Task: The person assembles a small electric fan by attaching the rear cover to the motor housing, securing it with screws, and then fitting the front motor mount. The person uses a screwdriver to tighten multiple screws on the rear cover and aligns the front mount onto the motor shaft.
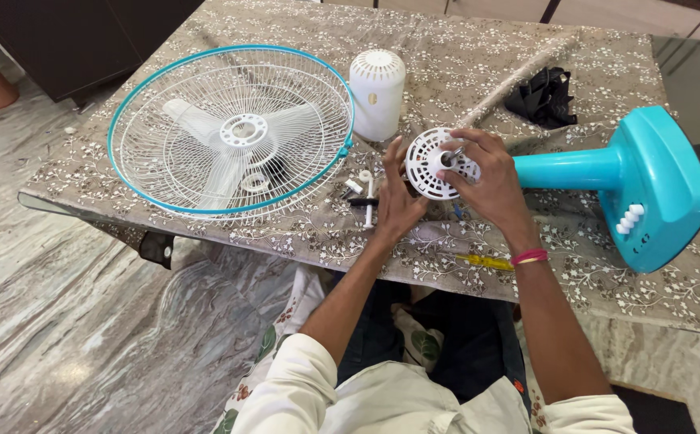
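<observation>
My left hand (pixel 395 201) steadies the left edge of a round white vented motor face (pixel 428 165) that sits at the end of a teal fan stand (pixel 647 185) lying on its side. My right hand (pixel 485 173) rests over that face, with its fingers pinched at the metal shaft in the centre. A white cylindrical motor cover (pixel 376 92) stands upright just behind. A white fan guard with a teal rim (pixel 232 128) lies flat to the left, over white fan blades (pixel 205 128).
Small white parts and a dark piece (pixel 363 193) lie beside my left hand. A yellow-handled screwdriver (pixel 485 262) lies near the table's front edge. A black bundle (pixel 542 95) sits at the back. A floral cloth (pixel 462 48) covers the table.
</observation>
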